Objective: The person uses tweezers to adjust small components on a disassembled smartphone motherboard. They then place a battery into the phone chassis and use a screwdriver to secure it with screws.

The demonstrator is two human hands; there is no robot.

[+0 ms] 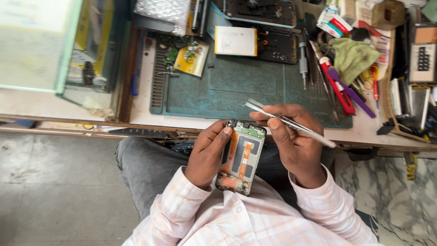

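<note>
Two bare hands work over the lap, just below the near edge of the work surface point(191, 122) at six o'clock in the view. The left hand point(207, 155) cradles an opened smartphone with its back cover off, orange flex ribbon and green circuit board exposed point(240, 157); its fingers point(221, 133) are clamped along the phone's left edge, thumb toward the top. The right hand point(291, 143) pinches slim silver metal tweezers point(291, 123), which point toward ten o'clock, fingers closed together around the shaft. The phone looks light and stiff, but its ribbon and board seem fragile, so the bare frame edges are the safest grip. A teal repair mat point(236, 91) lies at twelve o'clock.
</note>
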